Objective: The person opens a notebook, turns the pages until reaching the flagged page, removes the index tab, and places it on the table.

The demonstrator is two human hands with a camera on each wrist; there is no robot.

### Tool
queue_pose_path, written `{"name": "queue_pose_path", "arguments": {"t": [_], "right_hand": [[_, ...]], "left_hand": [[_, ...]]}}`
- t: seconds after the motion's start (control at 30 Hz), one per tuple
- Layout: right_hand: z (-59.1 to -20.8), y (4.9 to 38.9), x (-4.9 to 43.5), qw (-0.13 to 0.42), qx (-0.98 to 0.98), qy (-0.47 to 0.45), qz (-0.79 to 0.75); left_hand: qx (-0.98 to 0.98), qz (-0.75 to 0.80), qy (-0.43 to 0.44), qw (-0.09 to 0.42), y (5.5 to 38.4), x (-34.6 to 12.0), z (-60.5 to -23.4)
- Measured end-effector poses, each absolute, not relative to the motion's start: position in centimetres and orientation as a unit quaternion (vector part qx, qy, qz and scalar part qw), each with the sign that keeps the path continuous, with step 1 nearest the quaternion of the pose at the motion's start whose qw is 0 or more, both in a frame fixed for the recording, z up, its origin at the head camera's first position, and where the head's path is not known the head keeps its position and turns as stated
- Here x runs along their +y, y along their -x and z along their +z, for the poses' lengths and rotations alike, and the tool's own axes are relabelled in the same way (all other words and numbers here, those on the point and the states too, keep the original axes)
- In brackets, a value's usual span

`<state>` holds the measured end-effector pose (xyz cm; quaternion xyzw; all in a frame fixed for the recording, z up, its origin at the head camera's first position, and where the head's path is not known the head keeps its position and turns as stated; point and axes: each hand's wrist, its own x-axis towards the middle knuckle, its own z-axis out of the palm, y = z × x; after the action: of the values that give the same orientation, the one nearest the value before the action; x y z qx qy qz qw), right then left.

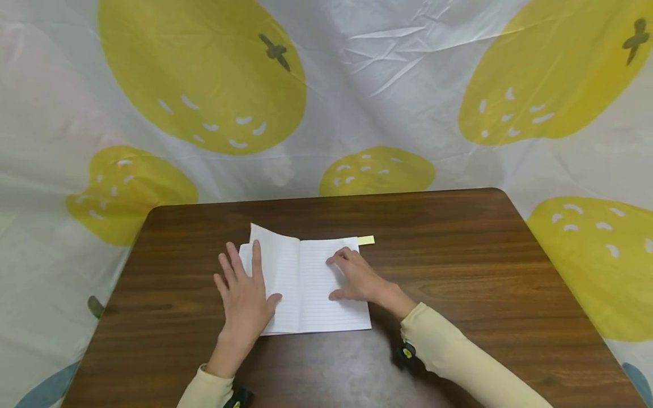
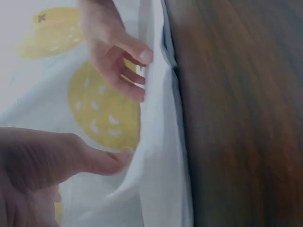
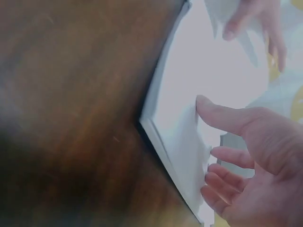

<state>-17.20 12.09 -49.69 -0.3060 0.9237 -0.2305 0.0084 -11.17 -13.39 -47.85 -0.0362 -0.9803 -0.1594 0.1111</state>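
An open notebook [image 1: 318, 314] with lined white pages lies on the table. My left hand [image 1: 245, 303] is over its left side, fingers spread and nearly straight, the thumb reaching across the page. A left-hand leaf [image 1: 275, 243] stands partly raised, its top corner above the hand's index finger. Over the right page is my right hand [image 1: 359, 277], thumb and fingers apart and gently bent, with nothing between them. In the right wrist view the fingertips [image 3: 203, 100] are right at the paper. The left wrist view shows the left thumb [image 2: 109, 161] beside the raised paper.
A yellow sticky tab [image 1: 366, 240] juts out from the notebook's upper right edge. The brown wooden table [image 1: 474, 266] extends around the notebook. Behind it hangs a pale curtain [image 1: 377, 107] printed with yellow fruit. Both wrists carry small black devices [image 1: 407, 351] at the sleeves.
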Motion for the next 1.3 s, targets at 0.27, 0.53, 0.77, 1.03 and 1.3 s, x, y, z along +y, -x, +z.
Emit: {"name": "queue_pose_path", "arguments": {"t": [0.27,0.53,0.77,1.03,1.3], "right_hand": [[-49.1,19.9,10.8,0.058,0.939,0.284,-0.186],[-48.4,21.8,9.4,0.109,0.950,0.262,-0.129],[-47.8,23.0,8.2,0.174,0.955,0.230,-0.063],[-47.5,22.8,7.9,0.178,0.956,0.233,-0.029],[-47.0,21.4,7.9,0.118,0.958,0.262,0.005]], "left_hand": [[-0.989,-0.139,0.043,0.041,11.6,-13.2,-48.7],[-0.979,-0.170,0.102,-0.044,11.9,-11.6,-49.0],[-0.970,-0.174,0.138,-0.095,12.1,-11.0,-49.5],[-0.963,-0.193,0.128,-0.135,11.8,-11.1,-49.8],[-0.963,-0.194,0.129,-0.136,11.8,-11.4,-49.7]]}}
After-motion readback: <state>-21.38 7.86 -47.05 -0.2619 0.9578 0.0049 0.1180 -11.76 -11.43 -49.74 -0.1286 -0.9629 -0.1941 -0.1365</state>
